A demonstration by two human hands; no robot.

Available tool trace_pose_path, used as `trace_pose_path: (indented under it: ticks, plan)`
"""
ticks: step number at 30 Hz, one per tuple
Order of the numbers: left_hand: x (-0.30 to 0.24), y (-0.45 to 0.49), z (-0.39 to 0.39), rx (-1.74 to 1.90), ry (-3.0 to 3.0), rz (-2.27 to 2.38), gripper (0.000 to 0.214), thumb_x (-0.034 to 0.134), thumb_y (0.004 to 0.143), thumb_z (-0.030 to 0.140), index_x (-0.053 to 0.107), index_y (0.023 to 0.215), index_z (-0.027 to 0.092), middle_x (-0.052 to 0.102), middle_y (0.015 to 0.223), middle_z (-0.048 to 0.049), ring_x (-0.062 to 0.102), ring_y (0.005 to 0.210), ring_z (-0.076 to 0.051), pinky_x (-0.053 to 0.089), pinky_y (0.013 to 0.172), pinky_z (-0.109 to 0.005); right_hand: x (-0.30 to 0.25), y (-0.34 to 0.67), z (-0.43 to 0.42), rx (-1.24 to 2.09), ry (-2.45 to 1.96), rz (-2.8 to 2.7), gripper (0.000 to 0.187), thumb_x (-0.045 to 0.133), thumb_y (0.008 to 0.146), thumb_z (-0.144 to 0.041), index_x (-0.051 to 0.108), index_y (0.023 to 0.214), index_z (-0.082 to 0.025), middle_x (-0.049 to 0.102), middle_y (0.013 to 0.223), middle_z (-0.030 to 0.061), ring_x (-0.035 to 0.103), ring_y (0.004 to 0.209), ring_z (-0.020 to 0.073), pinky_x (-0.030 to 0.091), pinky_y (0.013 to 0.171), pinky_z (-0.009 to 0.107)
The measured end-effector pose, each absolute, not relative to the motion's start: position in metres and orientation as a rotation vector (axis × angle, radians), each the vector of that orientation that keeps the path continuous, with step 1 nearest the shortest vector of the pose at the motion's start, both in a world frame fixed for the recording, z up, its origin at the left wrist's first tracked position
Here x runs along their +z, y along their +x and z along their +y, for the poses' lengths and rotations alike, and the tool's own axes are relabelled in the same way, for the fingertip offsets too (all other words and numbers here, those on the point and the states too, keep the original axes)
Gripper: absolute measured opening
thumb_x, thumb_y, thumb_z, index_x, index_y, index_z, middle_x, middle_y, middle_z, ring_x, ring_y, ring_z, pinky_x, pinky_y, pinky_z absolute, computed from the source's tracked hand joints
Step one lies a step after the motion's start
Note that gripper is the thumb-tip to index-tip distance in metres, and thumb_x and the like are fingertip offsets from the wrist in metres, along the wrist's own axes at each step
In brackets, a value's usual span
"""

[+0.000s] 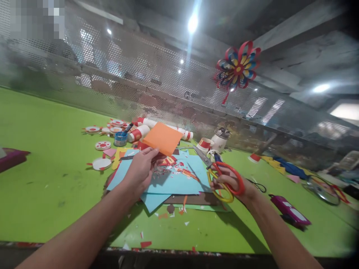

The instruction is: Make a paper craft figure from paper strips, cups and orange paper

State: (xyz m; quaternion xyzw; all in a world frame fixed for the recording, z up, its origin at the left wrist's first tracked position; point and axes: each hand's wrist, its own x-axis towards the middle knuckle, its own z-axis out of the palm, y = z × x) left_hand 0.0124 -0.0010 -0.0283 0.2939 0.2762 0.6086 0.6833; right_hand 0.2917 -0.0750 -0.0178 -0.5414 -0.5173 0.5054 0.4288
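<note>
Between the thumb and fingers of my left hand (141, 166) is a square of orange paper (164, 138), raised above the pile on the table. My right hand (228, 179) grips a pair of scissors (209, 160) with one red and one yellow handle loop; the blades point up and left toward the paper, apart from it. Below both hands lies a light blue sheet (179, 185), strewn with red, white and orange paper scraps (182, 172). Brown and green sheets show under its near edge.
Paper cups (139, 132), a blue jar (120, 138) and round paper pieces (101, 163) stand or lie at the back left. A white bottle (219, 140) is behind the scissors. At right lies a purple case (290, 211). A perforated metal screen (168, 89) borders the green table (56, 186).
</note>
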Motion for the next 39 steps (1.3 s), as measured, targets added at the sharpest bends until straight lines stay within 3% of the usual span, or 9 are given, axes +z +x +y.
trace_pose_path:
  ticks: [3, 8, 14, 20, 23, 30, 35, 39]
  plan:
    - [-0.026, 0.011, -0.002, 1.376, 0.68, 0.605, 0.005, 0.064, 0.073, 0.012, 0.066, 0.077, 0.009, 0.068, 0.071, -0.0042, 0.061, 0.061, -0.009, 0.049, 0.057, -0.017, -0.008, 0.279, -0.087, 1.286, -1.188, -1.359, 0.038, 0.06, 0.073, -0.021, 0.052, 0.11, -0.023, 0.066, 0.08, 0.0012, 0.065, 0.081, 0.0211, 0.051, 0.08, 0.041]
    - [-0.014, 0.004, -0.005, 1.469, 0.641, 0.57, 0.006, 0.067, 0.07, 0.013, 0.064, 0.073, 0.011, 0.067, 0.068, -0.0019, 0.062, 0.06, -0.009, 0.048, 0.057, -0.018, -0.004, 0.245, -0.098, 1.305, -1.079, -1.652, 0.03, 0.062, 0.078, -0.034, 0.056, 0.106, -0.023, 0.061, 0.096, 0.0063, 0.062, 0.092, 0.024, 0.047, 0.087, 0.041]
    - [-0.004, -0.007, -0.003, 1.661, 0.601, 0.507, 0.014, 0.072, 0.065, 0.014, 0.061, 0.073, 0.012, 0.065, 0.068, 0.0015, 0.061, 0.06, -0.007, 0.046, 0.06, -0.018, -0.008, 0.216, -0.099, 1.402, -1.107, -1.706, 0.032, 0.059, 0.082, -0.039, 0.051, 0.108, -0.024, 0.057, 0.085, 0.0036, 0.06, 0.083, 0.0199, 0.047, 0.078, 0.036]
    - [0.0, -0.012, -0.003, 1.708, 0.529, 0.508, 0.013, 0.071, 0.067, 0.014, 0.06, 0.074, 0.012, 0.065, 0.068, 0.001, 0.062, 0.061, -0.008, 0.046, 0.059, -0.018, -0.006, 0.205, -0.094, 1.174, -1.126, -1.919, 0.046, 0.056, 0.076, -0.062, 0.047, 0.099, -0.023, 0.049, 0.084, 0.0029, 0.05, 0.078, 0.0182, 0.046, 0.069, 0.03]
    - [0.001, -0.012, -0.007, 1.672, 0.54, 0.522, 0.013, 0.071, 0.068, 0.015, 0.06, 0.076, 0.012, 0.066, 0.07, 0.0004, 0.062, 0.062, -0.008, 0.046, 0.056, -0.017, -0.005, 0.204, -0.091, 1.072, -1.207, -1.998, 0.05, 0.053, 0.075, -0.066, 0.049, 0.1, -0.023, 0.05, 0.089, 0.0045, 0.049, 0.082, 0.0202, 0.045, 0.073, 0.032]
    - [-0.001, -0.003, -0.015, 1.533, 0.615, 0.568, 0.014, 0.07, 0.068, 0.016, 0.062, 0.08, 0.013, 0.067, 0.074, -0.0006, 0.06, 0.06, -0.009, 0.049, 0.056, -0.02, -0.009, 0.2, -0.085, 0.987, -1.133, -2.031, 0.052, 0.045, 0.078, -0.068, 0.051, 0.108, -0.026, 0.051, 0.085, 0.0044, 0.049, 0.072, 0.0187, 0.043, 0.063, 0.028]
    - [0.0, 0.001, -0.018, 1.493, 0.686, 0.615, 0.015, 0.069, 0.069, 0.018, 0.062, 0.081, 0.013, 0.068, 0.084, -0.0038, 0.061, 0.064, -0.01, 0.05, 0.056, -0.02, -0.023, 0.204, -0.087, 0.984, -1.197, -2.012, 0.058, 0.042, 0.077, -0.071, 0.05, 0.114, -0.027, 0.051, 0.078, 0.0044, 0.049, 0.07, 0.0193, 0.045, 0.065, 0.031]
    - [-0.002, 0.004, -0.019, 1.491, 0.699, 0.664, 0.016, 0.072, 0.066, 0.021, 0.059, 0.073, 0.014, 0.067, 0.078, -0.0031, 0.059, 0.058, -0.01, 0.048, 0.053, -0.021, -0.031, 0.209, -0.09, 0.981, -1.232, -1.99, 0.066, 0.043, 0.073, -0.075, 0.05, 0.115, -0.025, 0.051, 0.074, 0.0039, 0.048, 0.065, 0.0178, 0.044, 0.061, 0.029]
